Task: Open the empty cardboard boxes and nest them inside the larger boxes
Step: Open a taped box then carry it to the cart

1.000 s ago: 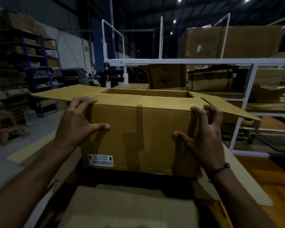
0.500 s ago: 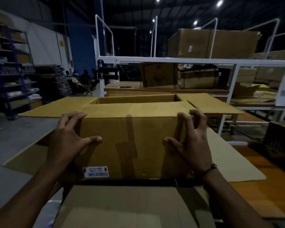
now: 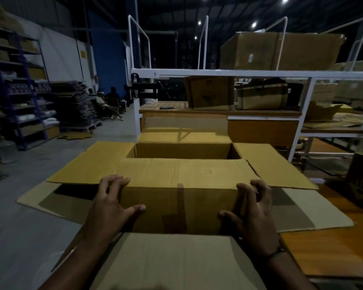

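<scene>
A yellow-brown cardboard box (image 3: 182,197) stands upright with all its top flaps folded outward and its inside empty. Its lower part sits down inside a larger, paler box (image 3: 176,260), whose near flap fills the bottom of the view and whose side flaps spread flat left and right. My left hand (image 3: 111,208) presses the small box's left near corner, fingers over the edge. My right hand (image 3: 252,214) grips its right near corner in the same way.
A white metal rack (image 3: 218,72) with big boxes on top stands behind. A wooden table (image 3: 264,130) sits under it with more boxes. Blue shelving (image 3: 23,84) and stacked flat cardboard (image 3: 76,105) line the left. People sit far back on the concrete floor.
The small box has gone down into the larger box; its label and lower wall are now hidden. My hands went down with it, and my view tilted downward.
</scene>
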A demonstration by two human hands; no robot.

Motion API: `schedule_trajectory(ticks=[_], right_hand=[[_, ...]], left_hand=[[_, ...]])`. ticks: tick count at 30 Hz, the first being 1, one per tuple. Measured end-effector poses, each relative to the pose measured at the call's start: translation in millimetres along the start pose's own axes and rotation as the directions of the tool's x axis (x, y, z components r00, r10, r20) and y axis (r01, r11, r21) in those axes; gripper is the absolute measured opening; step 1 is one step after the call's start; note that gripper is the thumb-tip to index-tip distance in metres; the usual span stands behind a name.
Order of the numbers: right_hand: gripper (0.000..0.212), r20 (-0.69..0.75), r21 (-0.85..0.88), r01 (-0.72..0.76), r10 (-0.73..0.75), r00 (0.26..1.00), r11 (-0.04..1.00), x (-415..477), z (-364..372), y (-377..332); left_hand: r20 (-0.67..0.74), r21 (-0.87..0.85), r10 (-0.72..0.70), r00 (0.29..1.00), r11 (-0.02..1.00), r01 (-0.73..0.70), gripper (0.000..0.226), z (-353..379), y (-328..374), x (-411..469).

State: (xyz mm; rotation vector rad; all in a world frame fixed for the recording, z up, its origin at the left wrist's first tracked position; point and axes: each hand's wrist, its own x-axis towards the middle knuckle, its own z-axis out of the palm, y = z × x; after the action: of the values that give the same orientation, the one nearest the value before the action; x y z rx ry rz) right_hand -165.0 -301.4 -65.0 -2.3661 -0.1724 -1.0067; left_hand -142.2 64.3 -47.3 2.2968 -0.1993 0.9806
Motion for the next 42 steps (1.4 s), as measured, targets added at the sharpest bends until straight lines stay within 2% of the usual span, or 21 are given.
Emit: schedule_trajectory(ticks=[6, 9, 12, 14, 15, 17, 19, 22, 28, 32, 37, 39, 42], right_hand=[[0.080, 0.085, -0.048, -0.107, 0.111, 0.990, 0.993, -9, -1, -1], [0.068, 0.150, -0.222, -0.071, 0.106, 0.983, 0.972, -1, -14, -11], [0.057, 0.274, -0.500, -0.012, 0.171, 0.946, 0.866, 16, -43, -29], [0.050, 0.343, -0.561, 0.027, 0.203, 0.917, 0.827, 34, -61, -42], [0.046, 0.374, -0.543, 0.046, 0.192, 0.907, 0.839, 45, -67, -48], [0.040, 0.442, -0.462, 0.102, 0.129, 0.888, 0.881, 70, -66, -62], [0.036, 0.508, -0.353, 0.162, 0.043, 0.861, 0.921, 98, -47, -76], [0.038, 0.559, -0.239, 0.152, 0.008, 0.829, 0.959, 130, -3, -80], [0.061, 0.613, -0.255, 0.066, 0.108, 0.783, 0.965, 135, 46, -57], [0.078, 0.624, -0.230, 0.059, 0.101, 0.775, 0.971, 142, 46, -58], [0.092, 0.752, -0.277, 0.091, 0.157, 0.640, 0.956, 147, 36, -63], [0.091, 0.738, -0.265, 0.112, 0.126, 0.663, 0.958, 148, 33, -64], [0.094, 0.603, -0.280, 0.182, 0.025, 0.797, 0.942, 153, 23, -72]], left_hand=[[0.084, 0.039, -0.088, 0.993, 0.996, 0.085, 0.083, 10, 2, -9], [0.161, 0.260, -0.152, 0.975, 0.960, 0.107, 0.082, 6, 12, -3], [0.190, 0.550, -0.308, 0.932, 0.820, 0.159, 0.092, -3, 42, 5], [0.194, 0.673, -0.392, 0.899, 0.720, 0.169, 0.102, -9, 68, 14], [0.217, 0.692, -0.388, 0.896, 0.709, 0.139, 0.102, -9, 81, 21], [0.336, 0.628, -0.287, 0.897, 0.778, 0.014, 0.092, 1, 98, 39], [0.493, 0.512, -0.144, 0.858, 0.845, -0.153, 0.078, 23, 99, 63], [0.617, 0.468, -0.083, 0.783, 0.839, -0.279, 0.070, 55, 87, 96], [0.634, 0.429, -0.094, 0.768, 0.868, -0.248, 0.064, 74, 72, 106], [0.663, 0.392, -0.083, 0.744, 0.885, -0.250, 0.064, 72, 74, 107], [0.673, 0.425, -0.114, 0.730, 0.868, -0.256, 0.059, 75, 78, 111], [0.637, 0.429, -0.068, 0.768, 0.859, -0.280, 0.058, 71, 82, 112], [0.478, 0.372, 0.094, 0.873, 0.879, -0.299, 0.055, 60, 87, 116]])
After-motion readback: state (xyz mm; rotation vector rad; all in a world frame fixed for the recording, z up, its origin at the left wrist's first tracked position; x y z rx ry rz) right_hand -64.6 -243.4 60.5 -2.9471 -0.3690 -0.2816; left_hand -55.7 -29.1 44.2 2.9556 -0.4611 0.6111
